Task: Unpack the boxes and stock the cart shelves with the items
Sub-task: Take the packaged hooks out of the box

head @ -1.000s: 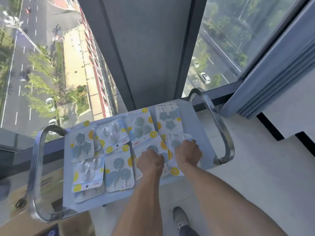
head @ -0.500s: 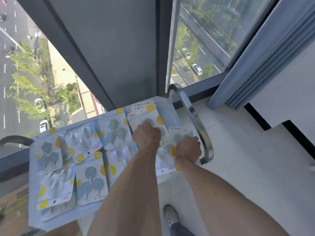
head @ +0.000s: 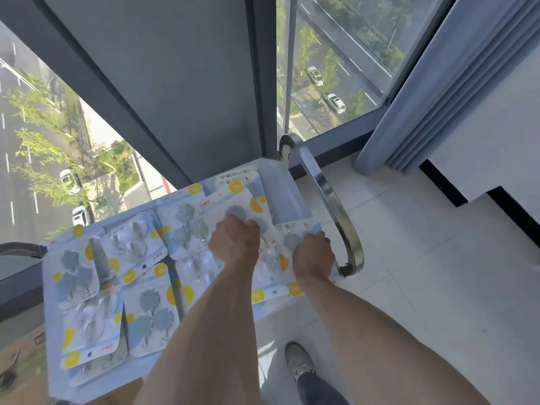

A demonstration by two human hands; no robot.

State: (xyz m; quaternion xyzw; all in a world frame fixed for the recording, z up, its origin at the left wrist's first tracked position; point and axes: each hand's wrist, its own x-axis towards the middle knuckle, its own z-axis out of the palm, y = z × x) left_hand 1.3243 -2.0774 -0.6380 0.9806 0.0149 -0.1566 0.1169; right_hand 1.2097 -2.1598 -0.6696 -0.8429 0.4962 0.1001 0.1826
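Since the earlier frame, my left hand (head: 233,244) is sliding farther over the hook pack (head: 233,209) at the cart shelf's (head: 287,191) right end, both hands (head: 312,254) clenching light, slippery blister cards best pinched by their edges.

fingertips of both hands (head: 235,244) curled out of sight, cart shelf (head: 287,188) left corner cut off

Two bare forearms, no sleeves in view, grey lace-up shoe (head: 299,361), dark trouser leg (head: 318,390) above it
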